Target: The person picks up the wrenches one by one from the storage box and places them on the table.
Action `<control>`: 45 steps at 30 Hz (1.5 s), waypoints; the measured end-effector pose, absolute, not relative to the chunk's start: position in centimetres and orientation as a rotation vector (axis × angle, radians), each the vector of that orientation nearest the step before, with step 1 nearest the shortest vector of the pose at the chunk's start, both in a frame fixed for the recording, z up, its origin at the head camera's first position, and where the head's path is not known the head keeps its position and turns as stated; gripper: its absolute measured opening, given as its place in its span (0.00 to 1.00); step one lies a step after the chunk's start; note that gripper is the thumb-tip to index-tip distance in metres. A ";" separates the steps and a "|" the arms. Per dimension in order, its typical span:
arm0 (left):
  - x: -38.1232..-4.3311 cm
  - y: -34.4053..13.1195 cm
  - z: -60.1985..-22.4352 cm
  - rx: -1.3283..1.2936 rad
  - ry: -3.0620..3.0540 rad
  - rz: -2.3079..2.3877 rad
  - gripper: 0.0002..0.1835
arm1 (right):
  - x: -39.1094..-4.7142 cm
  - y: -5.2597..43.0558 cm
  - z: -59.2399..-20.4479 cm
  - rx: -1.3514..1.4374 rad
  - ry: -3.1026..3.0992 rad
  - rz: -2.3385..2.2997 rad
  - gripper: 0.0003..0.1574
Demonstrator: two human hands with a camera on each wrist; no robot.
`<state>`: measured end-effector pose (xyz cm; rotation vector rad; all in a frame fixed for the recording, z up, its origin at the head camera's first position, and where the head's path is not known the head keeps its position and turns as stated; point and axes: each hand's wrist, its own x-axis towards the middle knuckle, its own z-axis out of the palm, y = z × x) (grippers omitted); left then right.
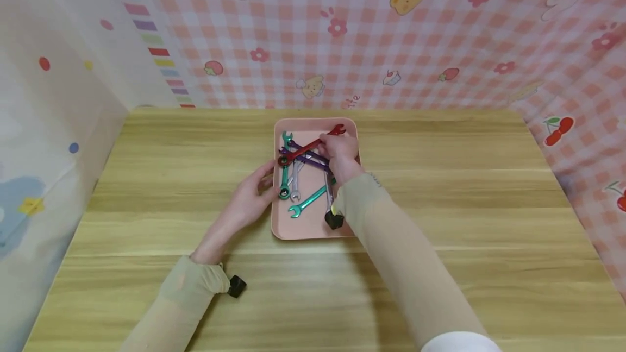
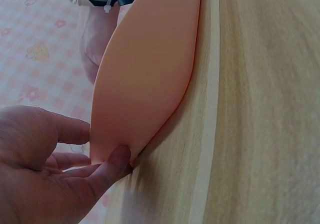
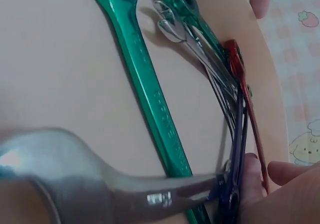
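Note:
A pink tray (image 1: 308, 231) holds several wrenches. My right hand (image 1: 344, 155), over its right side, pinches a red wrench (image 1: 308, 148) between thumb and fingers; the wrench slants across the others, its ring end near the tray's left wall. Purple wrenches (image 1: 314, 162) lie crossed beneath it. At the left are a green ratchet wrench (image 1: 285, 175) and a silver wrench (image 1: 295, 181); another green wrench (image 1: 313, 200) lies lower down. A silver wrench (image 3: 150, 194) looms close in the right wrist view. Against the tray's left wall rest my left hand's (image 1: 250, 195) thumb and fingertips.
The tray stands on a wood-grain table (image 1: 195, 178) near its back edge. Behind hangs a pink checked cloth (image 1: 293, 31), with a pale cloth (image 1: 58, 124) at the left. A small dark block (image 1: 237, 287) sits at the left cuff, another (image 1: 334, 219) at the right.

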<state>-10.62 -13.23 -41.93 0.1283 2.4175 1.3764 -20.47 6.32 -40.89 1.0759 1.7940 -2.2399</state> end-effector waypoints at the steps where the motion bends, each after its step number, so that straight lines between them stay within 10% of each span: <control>1: -10.6 -13.2 -41.9 0.126 2.415 1.381 0.39 | -20.5 6.2 -41.0 1.079 1.798 -2.249 0.27; 34: -10.5 -13.1 -42.1 0.094 2.403 1.426 0.37 | -19.7 9.1 -37.8 0.627 1.773 -2.351 0.28; 45: -10.4 -13.3 -42.2 0.087 2.418 1.423 0.37 | -18.5 16.3 -35.5 0.463 1.658 -2.380 0.08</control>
